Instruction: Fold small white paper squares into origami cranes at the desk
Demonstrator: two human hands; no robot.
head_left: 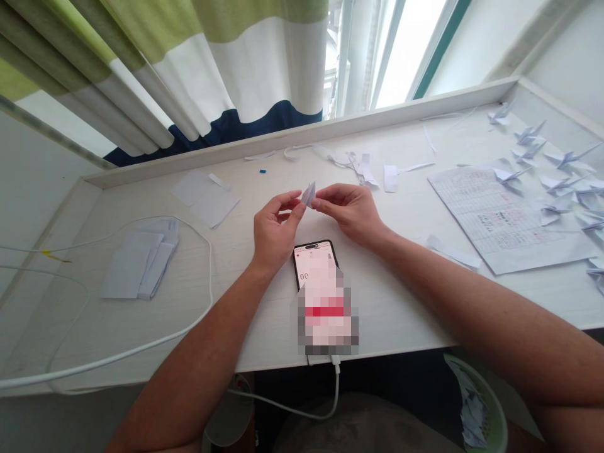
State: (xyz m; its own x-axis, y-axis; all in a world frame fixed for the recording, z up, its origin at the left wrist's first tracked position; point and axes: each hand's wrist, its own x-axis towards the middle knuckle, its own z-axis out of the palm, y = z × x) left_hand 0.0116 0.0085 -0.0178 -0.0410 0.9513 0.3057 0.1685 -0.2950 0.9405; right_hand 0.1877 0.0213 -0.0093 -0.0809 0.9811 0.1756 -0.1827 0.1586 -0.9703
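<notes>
Between my two hands, above the middle of the white desk, is a small piece of folded white paper (308, 194) with a pointed top. My left hand (277, 228) pinches its left side between thumb and fingers. From the right, my right hand (352, 211) grips the other edge with thumb and forefinger, the remaining fingers curled behind. Just below the hands lies a phone (325, 296) with its screen lit and partly blurred, a white cable plugged into its lower end.
Several folded paper cranes (528, 151) stand at the right, some on a printed sheet (514, 220). Stacked paper (136, 261) and loose sheets (206, 198) lie left. Paper scraps (365, 171) are at the back. A white cable (207, 302) loops over the left side; a green basket (493, 402) holds paper below.
</notes>
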